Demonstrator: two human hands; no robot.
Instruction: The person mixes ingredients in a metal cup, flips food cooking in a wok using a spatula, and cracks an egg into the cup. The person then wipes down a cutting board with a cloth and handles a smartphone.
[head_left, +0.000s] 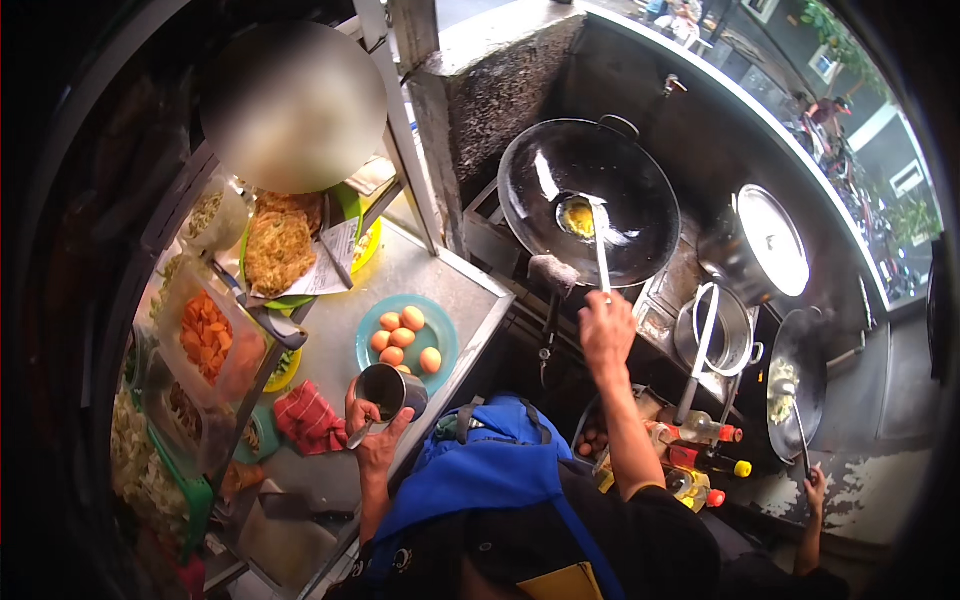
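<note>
My left hand (375, 431) grips a metal cup (415, 399), tilted so that its dark inside shows. A spoon-like metal handle (361, 435) sticks out beside my fingers. Just beyond the cup, a teal plate (448, 330) carries several brown eggs (403, 337). In my right hand (606, 328) is a spatula (602, 259), its blade down in a large black wok (637, 187). A small yellow portion of egg-like food (578, 217) lies at the wok's bottom, against the blade. A greyish cloth (553, 273) wraps the wok's near handle.
At right, another person's hand (814, 486) holds a ladle in a steaming second wok (806, 375). Between the woks stand a lidded pot (724, 229) and a smaller saucepan (685, 330). Bottles (694, 427) stand by my right arm. At left are carrots (204, 337), fried omelettes (281, 244) and a red cloth (309, 418).
</note>
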